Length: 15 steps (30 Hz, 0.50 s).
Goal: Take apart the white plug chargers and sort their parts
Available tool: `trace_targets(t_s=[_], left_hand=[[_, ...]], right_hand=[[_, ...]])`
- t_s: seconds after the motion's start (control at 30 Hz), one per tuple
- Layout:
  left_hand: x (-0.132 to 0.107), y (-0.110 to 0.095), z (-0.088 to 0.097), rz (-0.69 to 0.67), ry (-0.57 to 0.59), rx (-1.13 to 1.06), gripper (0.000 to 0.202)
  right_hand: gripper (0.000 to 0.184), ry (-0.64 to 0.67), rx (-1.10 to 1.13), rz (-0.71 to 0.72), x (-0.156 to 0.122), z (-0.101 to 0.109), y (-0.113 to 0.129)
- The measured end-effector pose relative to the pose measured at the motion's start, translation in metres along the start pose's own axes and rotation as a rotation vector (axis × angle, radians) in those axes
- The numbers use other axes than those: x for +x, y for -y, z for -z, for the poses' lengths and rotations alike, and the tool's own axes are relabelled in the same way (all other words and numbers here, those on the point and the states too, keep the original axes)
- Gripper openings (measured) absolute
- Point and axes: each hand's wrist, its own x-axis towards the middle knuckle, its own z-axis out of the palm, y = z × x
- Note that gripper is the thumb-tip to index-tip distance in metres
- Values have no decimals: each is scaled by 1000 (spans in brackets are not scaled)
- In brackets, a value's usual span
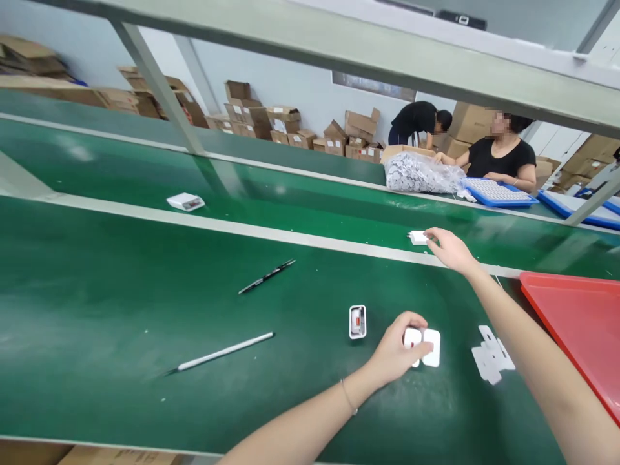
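My left hand is closed around two small white plastic pieces just above the green bench. One is a rounded charger shell with a red detail, partly covered by my fingers; the other is a flat white piece under my thumb. Farther off, my right hand pinches the end of a white plug charger at the green belt, its prongs pointing left. An open white charger housing with a red part inside lies left of my left hand. Several small white pieces lie beneath my right forearm.
A red tray stands at the right. On the bench lie a white pen-like tool and black tweezers. Another white charger sits on the belt. Across it, two people work near a plastic bag and blue trays.
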Motion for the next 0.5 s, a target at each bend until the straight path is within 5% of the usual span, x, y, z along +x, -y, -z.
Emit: trace_targets(t_s=[0.13,0.27,0.37,0.5], left_hand=[[-2,-6,-1,-4,-46,85,21],[-5,-6,0,-13,-39,151,19],[-5,-6,2,-50,-34,163,20],[-3,-4,2,-53,-26,151,20]], right_hand=[[38,53,-8,9,58,-18,-38],[36,94,6,-33,82,-46,-48],[37,114,18,-68,72,-51,-50],[46,139,74,-22,17,-24,-50]])
